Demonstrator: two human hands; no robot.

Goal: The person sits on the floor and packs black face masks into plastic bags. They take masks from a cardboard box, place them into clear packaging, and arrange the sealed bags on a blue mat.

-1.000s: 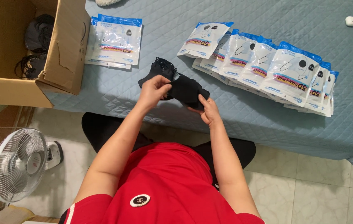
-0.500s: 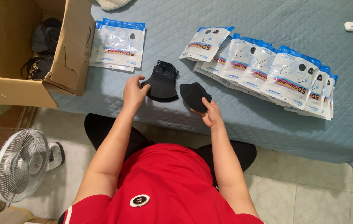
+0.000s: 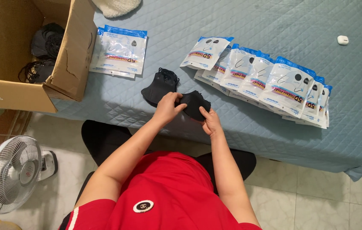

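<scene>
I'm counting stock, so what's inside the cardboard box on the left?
The cardboard box holds a pile of black face masks with tangled ear loops against its right wall. Its near wall hides part of the bottom, so more may lie there.

Head camera, looking steeply down (single view), near blue-quilted table point(image 3: 274, 140)

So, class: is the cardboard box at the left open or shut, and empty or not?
Open and not empty. The cardboard box has its flap raised, and dark masks lie inside.
</scene>
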